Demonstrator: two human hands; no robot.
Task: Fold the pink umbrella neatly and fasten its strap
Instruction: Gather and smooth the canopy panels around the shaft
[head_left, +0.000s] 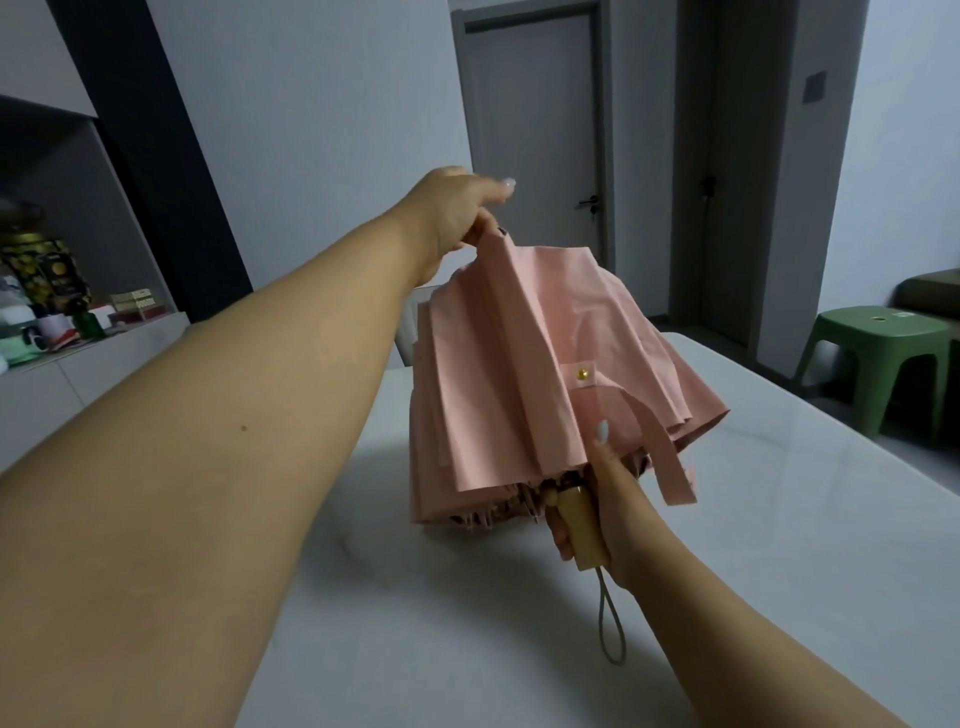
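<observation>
- Left forearm lies nearest the cam, reaching fwd; left hand (457, 218) pinches the far tip of the pink umbrella (524, 374), with one finger extended past it.
- Right hand (597, 509) wraps the wooden handle (582, 535), forefinger laid straight along the canopy edge. Wrist loop (608, 623) hangs below the handle.
- Umbrella position: held in the air above the white table (779, 519), tip away from the person, handle toward them. Canopy collapsed but loose; panels flare out on both sides.
- Strap (660, 447) hangs free on the right side, unfastened. Gold snap (583, 373) sits on the tab just above its root.
- Step in hand (judged): straightening panels before rolling.
  - Keep tension btwn tip and handle so ribs stay parallel.
  - Pull each panel flat, lay all folds in one direction, then rotate handle to wind them.
  - Keep the strap outside the roll, else it gets trapped under fabric.
  - Fasten only when the roll is tight; a loose bundle will likely strain the snap.
- Surroundings: green stool (878, 358) right of table; grey door (535, 130) behind; shelf clutter (52, 301) far left, well apart.
- Obstructions: nothing seen on the table near the umbrella; the far side of the canopy is hidden.
</observation>
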